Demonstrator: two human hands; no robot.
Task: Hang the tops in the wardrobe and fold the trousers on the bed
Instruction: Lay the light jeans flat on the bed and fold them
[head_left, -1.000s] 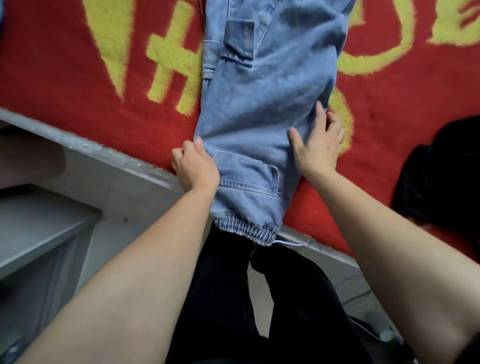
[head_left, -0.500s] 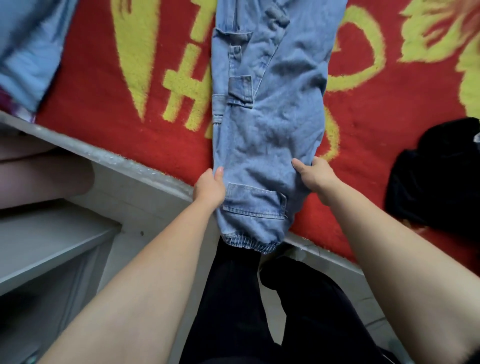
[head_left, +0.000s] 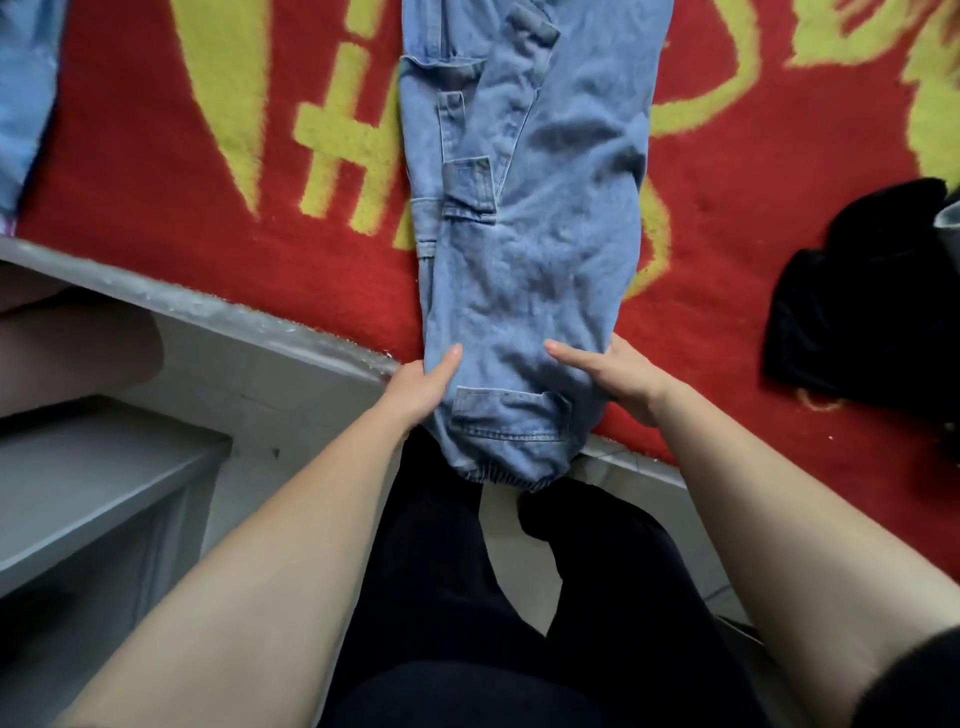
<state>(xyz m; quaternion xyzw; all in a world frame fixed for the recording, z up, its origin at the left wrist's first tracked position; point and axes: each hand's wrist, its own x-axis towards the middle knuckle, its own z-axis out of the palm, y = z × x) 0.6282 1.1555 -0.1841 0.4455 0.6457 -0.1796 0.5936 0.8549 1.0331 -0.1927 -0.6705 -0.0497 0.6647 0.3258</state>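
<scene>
Trousers (head_left: 524, 260) on bed (head_left: 753, 218) | left hand (head_left: 420, 388), right hand (head_left: 621, 379): fingers clamped on leg edges

No text can be read. The red blanket (head_left: 182, 249) carries large yellow strokes (head_left: 337, 156) that look like parts of big characters, but the denim trousers (head_left: 545, 234) lie across their middle and the picture's edge cuts off the rest, so no whole character, number or brand can be made out.
</scene>
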